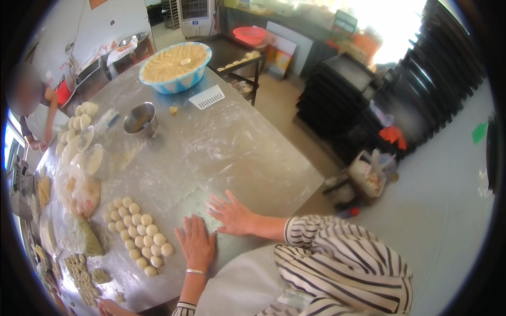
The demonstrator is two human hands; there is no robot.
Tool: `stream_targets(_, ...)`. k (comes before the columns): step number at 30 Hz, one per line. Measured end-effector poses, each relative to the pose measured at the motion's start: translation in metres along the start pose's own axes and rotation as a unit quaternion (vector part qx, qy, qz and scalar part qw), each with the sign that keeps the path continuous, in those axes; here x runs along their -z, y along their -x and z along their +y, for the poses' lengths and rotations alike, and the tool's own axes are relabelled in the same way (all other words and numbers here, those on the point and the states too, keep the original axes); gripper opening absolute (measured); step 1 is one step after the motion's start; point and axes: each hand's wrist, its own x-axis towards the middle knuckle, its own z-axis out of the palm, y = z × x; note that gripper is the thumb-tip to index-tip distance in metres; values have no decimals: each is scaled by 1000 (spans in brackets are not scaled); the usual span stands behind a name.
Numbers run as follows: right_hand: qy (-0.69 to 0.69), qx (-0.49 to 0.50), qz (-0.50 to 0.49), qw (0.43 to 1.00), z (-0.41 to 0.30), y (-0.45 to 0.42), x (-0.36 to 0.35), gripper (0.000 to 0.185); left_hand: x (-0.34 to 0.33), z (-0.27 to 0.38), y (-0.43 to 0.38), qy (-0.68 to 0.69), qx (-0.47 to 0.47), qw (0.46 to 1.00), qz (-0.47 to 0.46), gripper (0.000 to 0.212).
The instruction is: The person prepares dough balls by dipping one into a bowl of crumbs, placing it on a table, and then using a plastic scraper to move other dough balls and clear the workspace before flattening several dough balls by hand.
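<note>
My left hand (195, 245), with a bracelet at its wrist, lies palm down on the floury metal table (253, 173), its fingers somewhat apart. To its right, my right hand (231, 213) is spread low over the table top, fingers apart and nothing held. Rows of round dough balls (142, 233) sit just left of my left hand. Farther left is a greenish dough mass (85, 235), with small greenish dough pieces (81, 276) below it. A clear plastic bag (75, 189) lies above that mass.
A metal bowl (140, 120), a white scraper (207, 97) and a blue-and-white basin of crumbly filling (176, 67) stand toward the far end. Another person (37, 106) is at the far left; someone's hand (112, 307) shows at the bottom. Stacked black trays (332, 106) stand right of the table.
</note>
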Motion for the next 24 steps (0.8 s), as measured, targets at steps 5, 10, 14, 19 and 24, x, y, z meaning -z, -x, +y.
stream_targets(5, -2, 0, -18, 1000, 1, 4, -6, 75, 2, 2, 3, 2, 18, 999, -42, 70)
stream_targets(10, -20, -8, 7, 1000, 8, 11, -13, 77, -1, 9, -1, 7, 19, 998, -53, 74)
stream_targets(14, -39, 2, 7, 999, 5, 6, -16, 79, 4, 5, 2, 14, 31, 998, -60, 73)
stream_targets(19, -108, -24, 76, 991, 30, 12, -21, 55, 19, -11, 19, 156, 108, 981, 46, 59)
stream_targets(24, -65, -74, 49, 994, 41, 44, -11, 37, 33, -25, 14, 249, 282, 922, -94, 51)
